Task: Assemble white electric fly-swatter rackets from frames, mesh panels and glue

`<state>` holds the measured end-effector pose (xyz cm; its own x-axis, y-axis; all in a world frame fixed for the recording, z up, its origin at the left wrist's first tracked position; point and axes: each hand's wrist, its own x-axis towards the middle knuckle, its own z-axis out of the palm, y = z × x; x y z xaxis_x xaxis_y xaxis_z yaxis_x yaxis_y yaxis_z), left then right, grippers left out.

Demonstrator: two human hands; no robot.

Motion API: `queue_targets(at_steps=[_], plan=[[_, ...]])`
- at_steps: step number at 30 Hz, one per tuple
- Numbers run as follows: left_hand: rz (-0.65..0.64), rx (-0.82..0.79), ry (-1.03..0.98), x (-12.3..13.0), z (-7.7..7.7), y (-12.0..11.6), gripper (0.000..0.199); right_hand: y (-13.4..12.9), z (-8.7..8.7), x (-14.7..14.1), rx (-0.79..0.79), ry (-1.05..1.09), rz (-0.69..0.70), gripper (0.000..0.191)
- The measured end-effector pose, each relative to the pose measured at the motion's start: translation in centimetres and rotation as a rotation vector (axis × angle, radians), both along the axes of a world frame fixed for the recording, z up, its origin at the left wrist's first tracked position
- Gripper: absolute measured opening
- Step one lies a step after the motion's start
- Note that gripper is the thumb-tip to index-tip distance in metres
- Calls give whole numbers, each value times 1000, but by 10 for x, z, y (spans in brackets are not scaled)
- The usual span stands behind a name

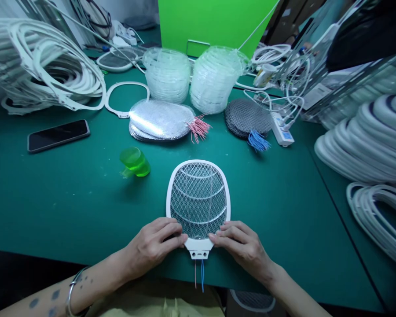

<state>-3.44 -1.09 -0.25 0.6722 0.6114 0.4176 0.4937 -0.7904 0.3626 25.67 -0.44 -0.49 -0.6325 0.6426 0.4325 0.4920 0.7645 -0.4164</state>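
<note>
A white-framed mosquito swatter head (198, 193) with metal mesh lies flat near the table's front edge. Thin pink and blue wires (202, 275) come out below its narrow base. My left hand (153, 240) grips the lower left of the rim, thumb close to the base. On the lower right side, my right hand (242, 244) holds the rim the same way, thumb and fingers pressed on it. Beyond the swatter head lie a stack of silver mesh sheets (161, 119) with pink wires and a stack of dark mesh sheets (246, 116) with blue wires.
A green cup (135, 161) stands left of the swatter head, and a phone (58, 135) lies further left. Piled white frames (53, 66) rise at the left, more frames (366, 136) at the right. Two clear ring stacks (168, 77) and a power strip (281, 130) are behind.
</note>
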Motion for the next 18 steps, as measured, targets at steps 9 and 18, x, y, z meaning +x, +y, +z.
queue_targets(at_steps=[9,18], plan=[[-10,-172,-8,3,3,6,12,-2,12,4,-76,-152,-60,46],[18,-239,-70,2,6,3,14,38,-1,-32,-158,-515,-172,108]])
